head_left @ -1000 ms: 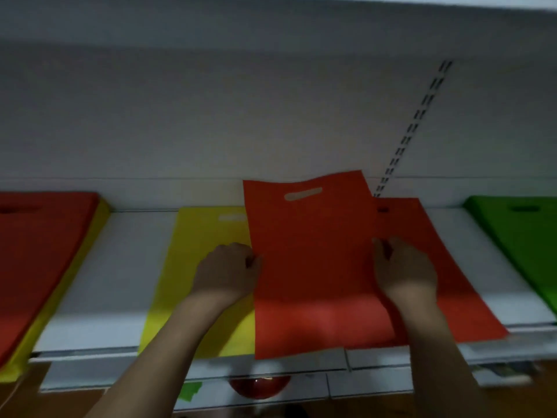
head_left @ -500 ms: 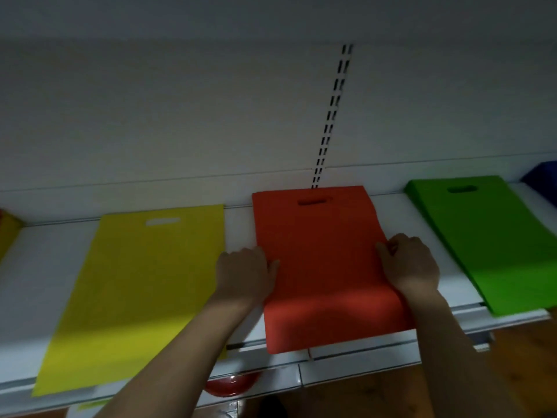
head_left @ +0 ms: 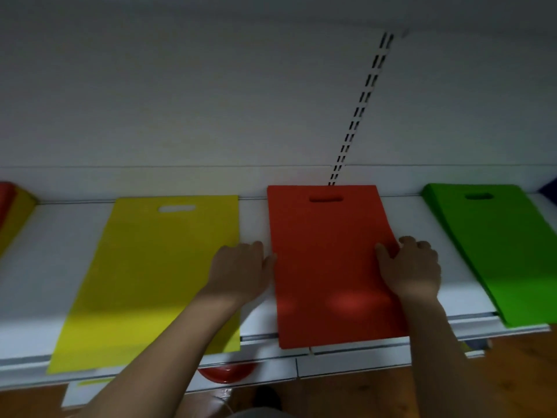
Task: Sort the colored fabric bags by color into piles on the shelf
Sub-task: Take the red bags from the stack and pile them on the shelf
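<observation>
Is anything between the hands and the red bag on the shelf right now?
Nothing visible. The left hand rests against the left edge of the red bag, and the right hand lies on its right edge, thumb on the fabric. The bag already lies on the shelf between yellow bag and green pile.
</observation>
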`<state>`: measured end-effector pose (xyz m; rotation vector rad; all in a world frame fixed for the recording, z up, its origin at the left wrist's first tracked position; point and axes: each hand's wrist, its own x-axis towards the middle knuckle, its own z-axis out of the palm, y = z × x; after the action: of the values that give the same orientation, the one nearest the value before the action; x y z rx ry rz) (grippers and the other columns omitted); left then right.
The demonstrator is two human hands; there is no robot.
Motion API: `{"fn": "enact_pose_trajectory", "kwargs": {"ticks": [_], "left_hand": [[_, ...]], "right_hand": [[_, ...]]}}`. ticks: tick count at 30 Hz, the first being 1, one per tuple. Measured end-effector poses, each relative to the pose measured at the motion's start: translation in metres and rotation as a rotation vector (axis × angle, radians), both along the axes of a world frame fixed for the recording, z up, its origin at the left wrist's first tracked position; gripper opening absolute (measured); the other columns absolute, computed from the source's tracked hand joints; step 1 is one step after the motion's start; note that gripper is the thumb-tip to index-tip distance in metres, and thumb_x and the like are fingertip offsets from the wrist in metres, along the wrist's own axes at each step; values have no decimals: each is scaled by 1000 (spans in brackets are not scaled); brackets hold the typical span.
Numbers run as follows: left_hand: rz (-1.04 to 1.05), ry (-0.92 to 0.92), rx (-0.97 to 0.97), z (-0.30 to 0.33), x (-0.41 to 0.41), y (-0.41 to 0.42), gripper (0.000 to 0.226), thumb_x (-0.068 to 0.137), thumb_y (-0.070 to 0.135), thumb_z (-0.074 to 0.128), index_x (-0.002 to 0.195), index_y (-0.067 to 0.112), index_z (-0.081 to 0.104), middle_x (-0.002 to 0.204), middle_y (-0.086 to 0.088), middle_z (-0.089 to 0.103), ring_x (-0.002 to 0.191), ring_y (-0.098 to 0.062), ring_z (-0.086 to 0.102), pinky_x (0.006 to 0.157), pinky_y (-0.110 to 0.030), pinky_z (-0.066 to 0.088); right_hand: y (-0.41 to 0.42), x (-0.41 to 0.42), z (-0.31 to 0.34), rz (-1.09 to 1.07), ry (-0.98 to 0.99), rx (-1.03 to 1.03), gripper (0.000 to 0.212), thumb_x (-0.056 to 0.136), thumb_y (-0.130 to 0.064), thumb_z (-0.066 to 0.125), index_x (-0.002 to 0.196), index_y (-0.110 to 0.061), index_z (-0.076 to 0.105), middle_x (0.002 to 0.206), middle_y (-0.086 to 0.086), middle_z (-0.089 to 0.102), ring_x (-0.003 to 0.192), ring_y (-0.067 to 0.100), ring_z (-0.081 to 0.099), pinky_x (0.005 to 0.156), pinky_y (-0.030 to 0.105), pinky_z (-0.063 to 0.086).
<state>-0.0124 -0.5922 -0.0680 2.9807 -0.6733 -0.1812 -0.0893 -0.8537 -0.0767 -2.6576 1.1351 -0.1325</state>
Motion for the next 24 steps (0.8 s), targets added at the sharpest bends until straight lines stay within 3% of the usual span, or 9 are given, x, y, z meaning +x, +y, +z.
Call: {"fn": "enact_pose_trajectory", "kwargs": {"ticks": [2,5,7,12,14,18,21,24], "left_hand": [[22,-22,-41,1,0,20,37,101,48,32,98,20,55,100,-6,66,96,-27,62,85,-34,40],[79,-62,-111,2,3,59,32,100,46,36,95,21,56,98,-4,68,93,-26,62,86,-33,40],[141,-78,-152,4,5,91,30,98,46,41,93,22,57,96,-3,68,94,-26,63,84,-33,39],[320,-115,-198,19,12,188,29,96,49,45,92,23,56,95,-1,67,95,-25,62,81,-33,38],[428,-141,-225,21,12,233,31,95,50,45,90,22,58,89,-1,66,89,-25,63,72,-31,39],[539,-289,-211,20,5,324,38,80,50,45,65,17,60,57,-6,59,53,-32,61,45,-28,43],[608,-197,-148,29,2,383,37,85,49,48,75,15,57,72,-12,63,69,-37,63,55,-35,47],[643,-228,-101,27,2,437,34,91,49,49,85,16,54,87,-13,63,85,-37,62,66,-37,45]], "right_hand": [[27,4,6,46,-36,-121,56,89,-46,56,123,-1,53,123,25,51,114,41,45,93,46,38],[91,22,13,253,-212,-131,44,83,-41,66,109,-5,63,108,22,59,102,40,52,85,46,41],[140,38,17,402,-233,-114,41,82,-48,57,103,-13,65,101,14,63,98,36,55,83,43,41],[255,71,26,754,-92,-26,51,86,-59,38,113,-21,59,108,1,60,107,24,53,89,39,35],[298,81,28,835,-90,-27,51,83,-58,39,109,-20,61,103,1,63,104,25,55,89,40,36],[377,97,28,938,-109,-21,44,84,-56,46,103,-20,62,97,2,64,99,27,56,86,40,37],[433,104,25,994,-105,20,42,89,-58,45,105,-23,60,100,-2,62,101,24,55,88,37,35],[485,111,24,1020,-52,51,46,92,-62,38,107,-24,58,103,-4,61,102,19,54,89,36,36]]}}
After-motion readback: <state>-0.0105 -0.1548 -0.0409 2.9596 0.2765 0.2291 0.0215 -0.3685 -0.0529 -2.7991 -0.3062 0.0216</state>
